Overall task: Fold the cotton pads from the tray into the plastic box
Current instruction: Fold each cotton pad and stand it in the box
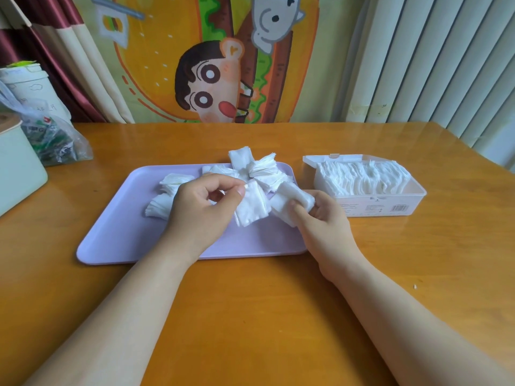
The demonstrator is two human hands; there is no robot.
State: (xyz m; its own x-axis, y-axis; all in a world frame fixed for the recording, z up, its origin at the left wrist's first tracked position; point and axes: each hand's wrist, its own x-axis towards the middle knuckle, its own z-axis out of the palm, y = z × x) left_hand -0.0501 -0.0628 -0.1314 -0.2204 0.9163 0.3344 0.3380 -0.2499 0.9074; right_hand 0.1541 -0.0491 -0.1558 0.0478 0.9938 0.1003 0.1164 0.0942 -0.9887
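One white square cotton pad (252, 206) is pinched by the left hand (204, 203) above the lilac plastic tray (117, 235), probably for folding; a folded pad (291, 203) is gripped by the right hand (323, 215), close to the clear plastic box (390, 207).

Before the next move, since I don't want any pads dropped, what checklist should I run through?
1. The left hand pinches one cotton pad: ok.
2. The right hand grips a second pad: ok.
3. The second pad is neatly folded: cannot tell.
4. The plastic box stands open next to the right hand: ok.
5. There is room among the stacked pads in the box: cannot tell.
6. More loose pads wait on the tray: ok.
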